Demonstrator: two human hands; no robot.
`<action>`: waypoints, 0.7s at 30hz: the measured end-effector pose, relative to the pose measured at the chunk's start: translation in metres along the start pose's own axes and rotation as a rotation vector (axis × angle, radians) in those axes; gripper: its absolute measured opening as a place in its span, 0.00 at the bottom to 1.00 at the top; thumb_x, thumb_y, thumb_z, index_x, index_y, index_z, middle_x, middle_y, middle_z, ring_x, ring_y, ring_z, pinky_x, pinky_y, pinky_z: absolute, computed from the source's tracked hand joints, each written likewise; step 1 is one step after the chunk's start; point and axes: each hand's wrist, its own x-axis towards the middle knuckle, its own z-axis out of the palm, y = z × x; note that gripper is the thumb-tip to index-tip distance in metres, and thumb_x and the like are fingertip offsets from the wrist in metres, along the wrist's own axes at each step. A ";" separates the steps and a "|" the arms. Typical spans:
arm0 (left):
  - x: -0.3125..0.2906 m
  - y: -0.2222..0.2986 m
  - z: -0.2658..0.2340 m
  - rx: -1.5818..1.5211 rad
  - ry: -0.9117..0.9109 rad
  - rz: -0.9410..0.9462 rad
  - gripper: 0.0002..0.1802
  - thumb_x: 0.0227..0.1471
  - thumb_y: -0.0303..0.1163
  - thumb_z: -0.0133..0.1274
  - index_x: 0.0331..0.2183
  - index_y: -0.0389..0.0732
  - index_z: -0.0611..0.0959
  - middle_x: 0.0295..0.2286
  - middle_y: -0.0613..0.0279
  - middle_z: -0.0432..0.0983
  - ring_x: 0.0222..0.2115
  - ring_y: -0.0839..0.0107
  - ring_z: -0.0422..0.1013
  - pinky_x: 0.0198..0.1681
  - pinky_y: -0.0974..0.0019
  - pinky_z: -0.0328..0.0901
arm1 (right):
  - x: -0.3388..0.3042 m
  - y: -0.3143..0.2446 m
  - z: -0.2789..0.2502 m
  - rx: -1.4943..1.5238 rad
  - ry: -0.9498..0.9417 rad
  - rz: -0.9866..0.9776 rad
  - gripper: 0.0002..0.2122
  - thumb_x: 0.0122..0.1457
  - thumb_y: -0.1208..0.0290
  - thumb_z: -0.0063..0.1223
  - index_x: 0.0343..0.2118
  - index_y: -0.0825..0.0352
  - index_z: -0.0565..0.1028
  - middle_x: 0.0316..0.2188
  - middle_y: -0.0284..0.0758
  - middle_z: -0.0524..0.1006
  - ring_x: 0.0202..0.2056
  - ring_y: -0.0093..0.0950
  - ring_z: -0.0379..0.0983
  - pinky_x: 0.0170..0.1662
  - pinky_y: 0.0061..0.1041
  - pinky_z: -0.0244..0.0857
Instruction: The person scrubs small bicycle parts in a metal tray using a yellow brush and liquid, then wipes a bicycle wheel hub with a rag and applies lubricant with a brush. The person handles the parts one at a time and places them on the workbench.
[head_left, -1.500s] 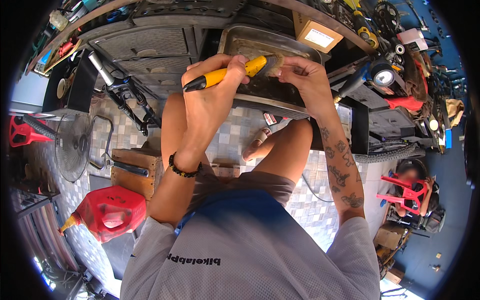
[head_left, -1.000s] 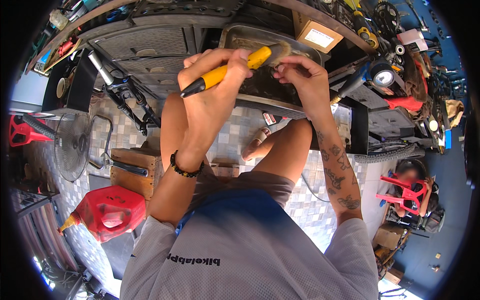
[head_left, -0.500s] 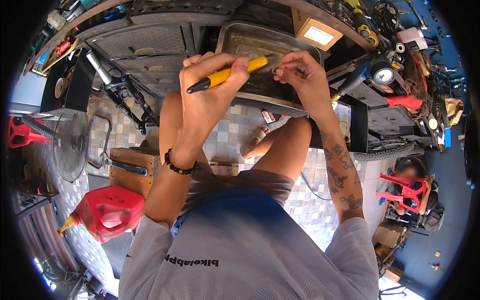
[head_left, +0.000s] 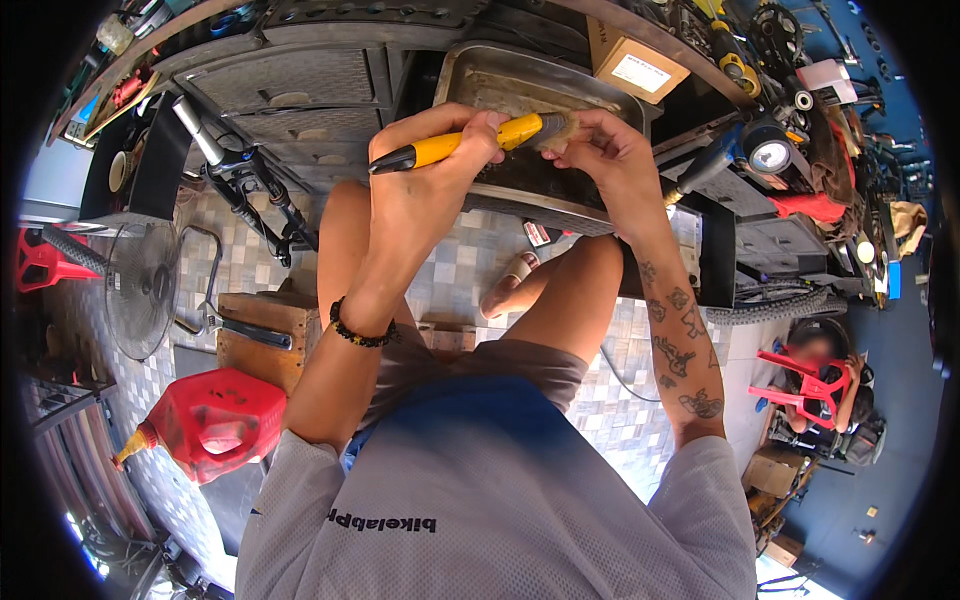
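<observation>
Drawers (head_left: 290, 82) flank a stained tray (head_left: 500, 92); left hand (head_left: 420, 180) pinches brush (head_left: 438, 150), right hand (head_left: 617, 165) something unclear.

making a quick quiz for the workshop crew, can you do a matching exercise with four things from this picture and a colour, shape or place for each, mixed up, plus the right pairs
Things:
1. brush
2. metal tray
3. jerry can
4. fan

Descriptions:
A. red, with a yellowish spout
B. round, with a wire grille
C. shallow and rectangular, with a raised rim
D. gripped in the left hand, its handle yellow and black

Right pairs: 1-D, 2-C, 3-A, 4-B
</observation>
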 end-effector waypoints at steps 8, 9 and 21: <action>0.007 0.001 -0.012 0.002 -0.060 -0.027 0.13 0.66 0.31 0.61 0.40 0.29 0.91 0.28 0.58 0.88 0.31 0.77 0.82 0.38 0.73 0.73 | -0.002 -0.007 -0.004 0.081 0.025 0.000 0.11 0.67 0.84 0.61 0.51 0.71 0.80 0.42 0.39 0.86 0.43 0.29 0.85 0.51 0.28 0.79; 0.008 0.001 -0.014 0.063 -0.039 -0.107 0.13 0.65 0.31 0.61 0.40 0.29 0.91 0.28 0.58 0.88 0.31 0.77 0.82 0.38 0.74 0.73 | -0.001 -0.008 -0.004 0.063 0.016 -0.007 0.11 0.67 0.84 0.61 0.51 0.71 0.80 0.42 0.38 0.86 0.43 0.28 0.85 0.51 0.28 0.79; 0.002 -0.012 -0.007 -0.025 0.036 0.097 0.08 0.61 0.28 0.64 0.34 0.31 0.91 0.26 0.57 0.88 0.28 0.72 0.83 0.38 0.69 0.73 | 0.000 -0.015 0.002 0.035 0.042 -0.010 0.14 0.66 0.82 0.64 0.54 0.70 0.77 0.38 0.34 0.84 0.41 0.26 0.84 0.47 0.25 0.76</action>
